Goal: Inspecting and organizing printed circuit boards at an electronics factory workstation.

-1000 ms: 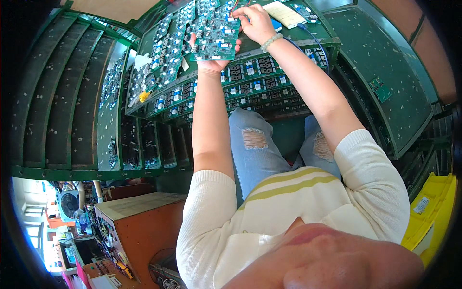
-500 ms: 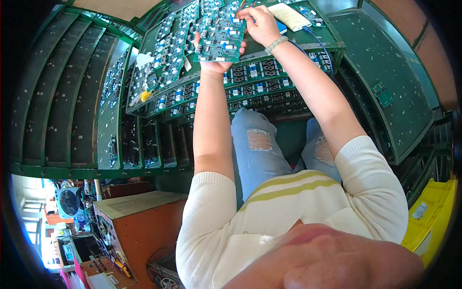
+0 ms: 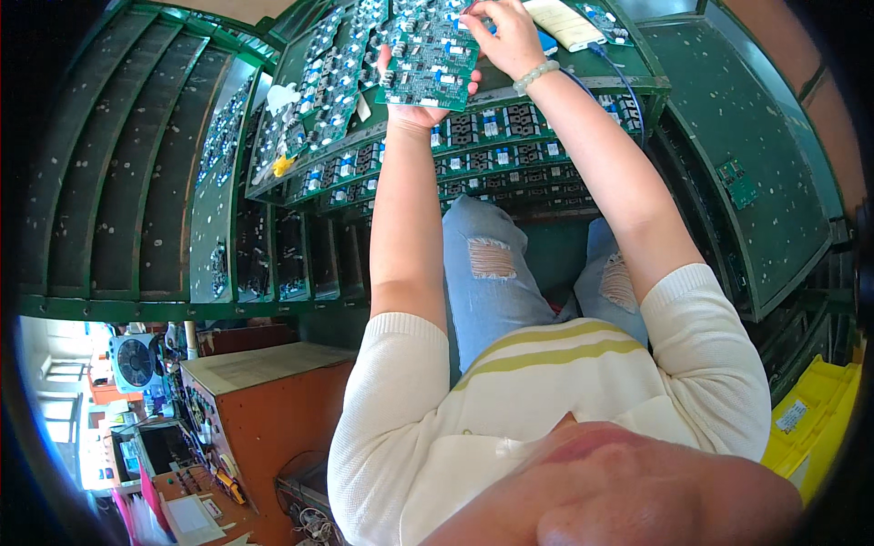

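My left hand (image 3: 421,114) grips a green circuit board (image 3: 423,65) from beneath, thumb at its left edge and fingertips showing at its right edge. The board is tilted up toward me, with white connectors and small dark parts on its face. My right hand (image 3: 512,41), with a beaded bracelet at the wrist, is at the board's upper right corner. Its thumb and forefinger are pinched together on thin coloured wires, of which only a reddish bit shows at the picture's top edge. Where the wires meet the board is hard to make out.
Rows of circuit boards (image 3: 332,114) lie on the green rack top, with more on shelves below. Beyond my right hand lie a pale yellow pad-like thing (image 3: 566,25) and a blue cable (image 3: 628,86). Green racks (image 3: 109,164) stand left; a yellow bin (image 3: 810,419) is at lower right.
The whole view has shifted slightly, so the rack, board and hands appear higher and farther right. My left hand keeps its hold, and my right fingers stay at the board's upper right corner.
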`<state>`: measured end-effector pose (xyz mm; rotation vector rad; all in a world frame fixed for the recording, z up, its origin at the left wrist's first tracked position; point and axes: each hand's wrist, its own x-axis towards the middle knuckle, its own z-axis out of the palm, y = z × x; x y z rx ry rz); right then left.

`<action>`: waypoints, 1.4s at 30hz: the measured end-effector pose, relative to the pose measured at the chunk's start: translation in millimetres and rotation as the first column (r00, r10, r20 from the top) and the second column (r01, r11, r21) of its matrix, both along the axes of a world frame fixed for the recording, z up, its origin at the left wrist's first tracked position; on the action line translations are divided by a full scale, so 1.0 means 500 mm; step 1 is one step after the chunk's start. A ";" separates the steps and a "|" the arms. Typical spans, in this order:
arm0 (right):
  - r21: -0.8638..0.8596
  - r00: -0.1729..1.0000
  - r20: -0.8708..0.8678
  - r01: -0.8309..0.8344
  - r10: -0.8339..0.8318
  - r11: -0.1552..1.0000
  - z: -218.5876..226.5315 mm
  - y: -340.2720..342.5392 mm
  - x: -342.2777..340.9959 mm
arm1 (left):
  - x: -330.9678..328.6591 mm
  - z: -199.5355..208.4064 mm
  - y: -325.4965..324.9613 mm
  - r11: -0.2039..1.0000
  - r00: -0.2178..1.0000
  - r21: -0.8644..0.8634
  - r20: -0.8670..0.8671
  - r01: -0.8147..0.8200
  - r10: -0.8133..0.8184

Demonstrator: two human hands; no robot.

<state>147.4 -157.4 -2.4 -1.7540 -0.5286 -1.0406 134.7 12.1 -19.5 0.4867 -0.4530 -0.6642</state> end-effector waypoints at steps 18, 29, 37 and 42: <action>-0.067 0.996 0.056 0.068 -0.064 0.995 -0.017 -0.003 0.021 | 0.003 0.005 -0.003 0.999 1.000 0.050 0.009 0.010 -0.011; 0.006 0.989 -0.033 0.146 -0.146 0.989 -0.017 0.013 0.028 | -0.008 0.006 -0.008 0.997 0.998 0.051 -0.016 -0.057 0.058; -0.216 0.993 0.090 -0.056 0.077 0.975 -0.022 0.005 0.026 | -0.013 -0.003 -0.008 0.981 0.980 -0.029 -0.054 -0.193 0.191; -0.190 0.979 0.166 -0.089 0.122 0.978 -0.020 0.005 0.025 | -0.010 -0.002 -0.006 0.979 0.978 -0.009 -0.049 -0.205 0.204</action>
